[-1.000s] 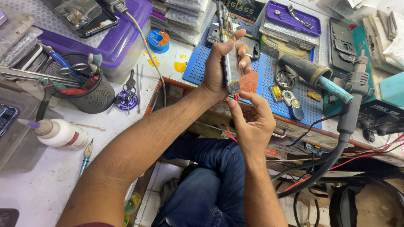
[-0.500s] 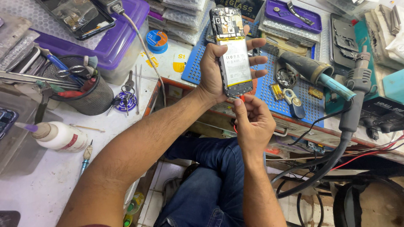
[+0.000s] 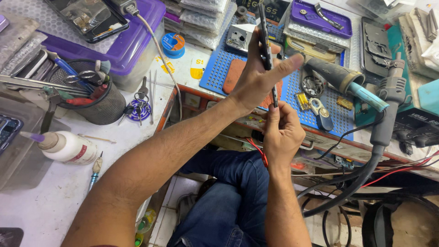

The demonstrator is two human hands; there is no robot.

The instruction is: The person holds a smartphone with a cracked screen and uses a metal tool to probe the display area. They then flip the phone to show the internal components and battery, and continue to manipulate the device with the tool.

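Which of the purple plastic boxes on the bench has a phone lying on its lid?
The large purple box at upper left; a dark opened phone lies on it. The small purple case at top carries only a small metal tool.

I see my left hand [image 3: 256, 82] gripping an edge-on phone [image 3: 266, 50] at twelve o'clock, right hand [image 3: 282, 132] pinching its lower end above the blue mat [image 3: 292, 98].

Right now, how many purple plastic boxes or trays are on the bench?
2. A big purple box sits at the upper left, beside the mesh tool cup. A small purple tray lies at the top, beyond the left hand. Others may be hidden under clutter.
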